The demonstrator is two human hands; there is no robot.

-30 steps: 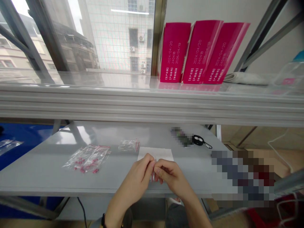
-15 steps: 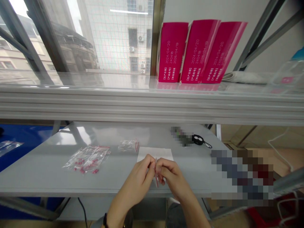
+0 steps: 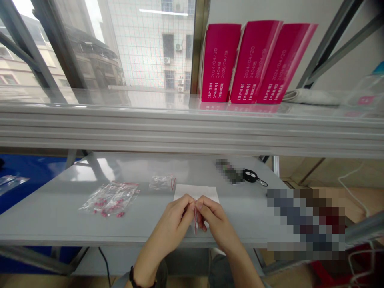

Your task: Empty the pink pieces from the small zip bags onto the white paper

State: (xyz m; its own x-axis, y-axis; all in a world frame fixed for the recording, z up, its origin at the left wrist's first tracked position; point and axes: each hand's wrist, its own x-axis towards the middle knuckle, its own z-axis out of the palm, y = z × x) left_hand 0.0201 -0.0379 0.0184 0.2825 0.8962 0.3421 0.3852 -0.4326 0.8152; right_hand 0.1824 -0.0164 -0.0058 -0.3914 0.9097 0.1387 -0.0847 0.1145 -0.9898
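My left hand [image 3: 175, 218] and my right hand [image 3: 211, 218] meet over the front edge of the grey table [image 3: 54, 216]. Both pinch the red-striped top of one small clear zip bag [image 3: 195, 220], which hangs between the fingertips. Just behind my hands lies a white sheet of paper [image 3: 207, 193]. To the left rest a pile of clear zip bags with small pink parts [image 3: 110, 199] and one smaller bag [image 3: 162, 182].
A black key fob [image 3: 251, 176] lies at the table's back right, beside a blurred-out item. On the shelf above stand three pink boxes [image 3: 255, 62], a folded cloth [image 3: 312, 97] and a clear container [image 3: 367, 90]. A blue surface [image 3: 21, 176] is at left.
My hands stay together at the table's front edge. The small bag between the fingers has shifted slightly, hanging lower and more upright now.
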